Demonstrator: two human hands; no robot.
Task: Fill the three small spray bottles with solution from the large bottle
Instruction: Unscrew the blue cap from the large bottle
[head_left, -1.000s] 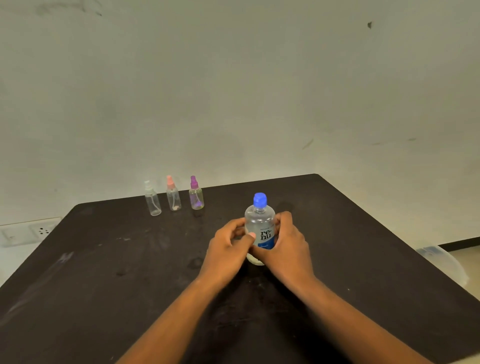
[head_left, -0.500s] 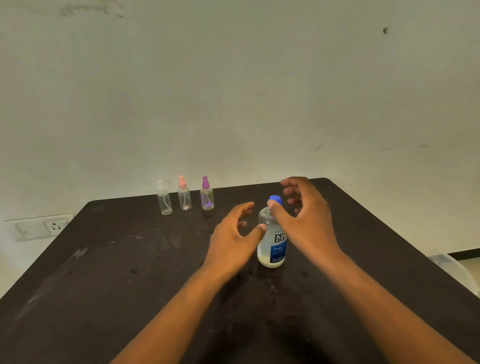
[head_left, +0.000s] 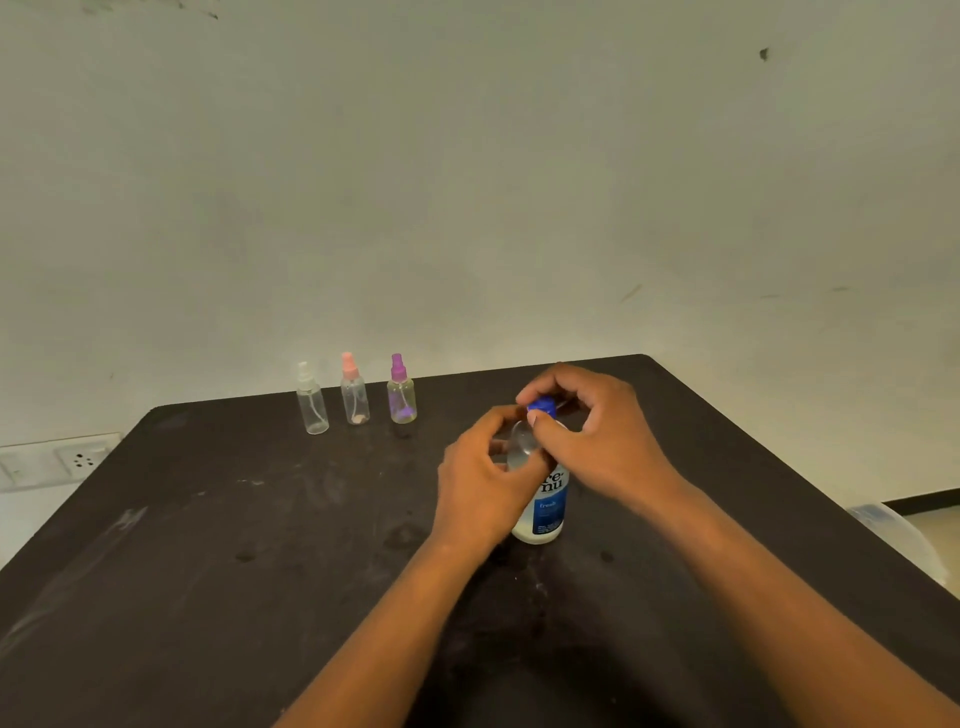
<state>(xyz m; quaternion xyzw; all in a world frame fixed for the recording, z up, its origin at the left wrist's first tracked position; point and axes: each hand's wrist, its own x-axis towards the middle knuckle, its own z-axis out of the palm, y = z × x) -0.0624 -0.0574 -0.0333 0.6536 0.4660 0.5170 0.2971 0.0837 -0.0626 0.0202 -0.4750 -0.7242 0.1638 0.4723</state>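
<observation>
Large bottle (head_left: 543, 506) upright on dark table (head_left: 208, 545), right of centre, blue label toward camera. Right hand (head_left: 597, 436) arched over top, thumb and fingers pinching blue cap (head_left: 542, 406). Left hand (head_left: 483, 483) curled round bottle's clear shoulder, gripping it. Both forearms reach in from bottom edge. Three small spray bottles stand in row near far edge, well apart from hands: clear-capped (head_left: 311, 402), pink-capped (head_left: 354, 392), purple-capped (head_left: 401, 392). Wall socket (head_left: 78, 460) at left.

Dim, warm, even light here, soft shadows under both forearms on the desk (head_left: 218, 571), edges bowed, fine detail slightly soft.
</observation>
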